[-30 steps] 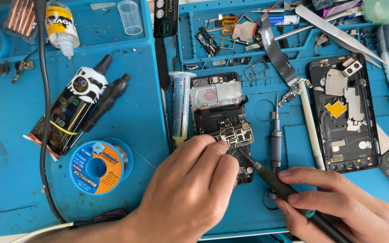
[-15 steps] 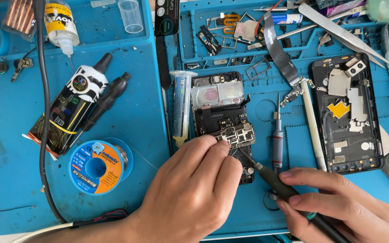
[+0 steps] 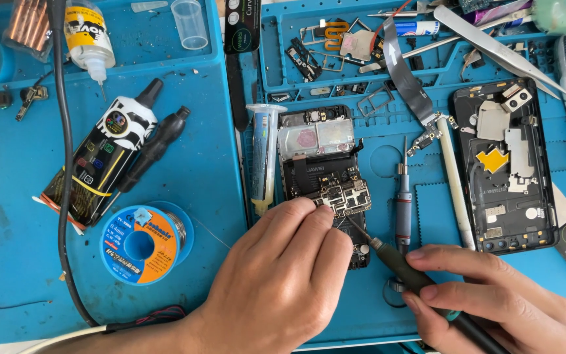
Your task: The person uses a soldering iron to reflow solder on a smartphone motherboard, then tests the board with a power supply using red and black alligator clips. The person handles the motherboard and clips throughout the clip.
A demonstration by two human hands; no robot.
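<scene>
Blue silicone repair mats (image 3: 165,275) cover the whole bench, and the work sits where the two mats meet, toward the near edge.

From the head view, a phone circuit board (image 3: 325,177) lies flat just right of that seam, long side running away from the person. The left hand (image 3: 283,282) comes in from the near edge and presses its curled fingertips (image 3: 309,208) down on the board's near-left part, apparently to pin it so it cannot slide; the fingers are bent and bearing on the board, not wrapped around it. The right hand (image 3: 492,301) grips a dark soldering iron (image 3: 420,278) like a pen, thumb and forefinger closed around its shaft, the hand resting near the mat's near-right corner for steadiness. The iron slants up and left, its fine tip meeting the board's lower right part, just beside the left fingertips but apart from them.

A flux syringe (image 3: 264,154) lies along the board's left side, and a small screwdriver (image 3: 403,196) along its right, both within easy reach. A solder spool (image 3: 140,242) sits on the left mat, left of the pinning hand, beside a black-and-yellow glue tube (image 3: 103,164). An opened phone housing (image 3: 506,164) rests well apart toward the right edge, and loose parts and tweezers (image 3: 492,42) fill the tray along the far edge.
</scene>
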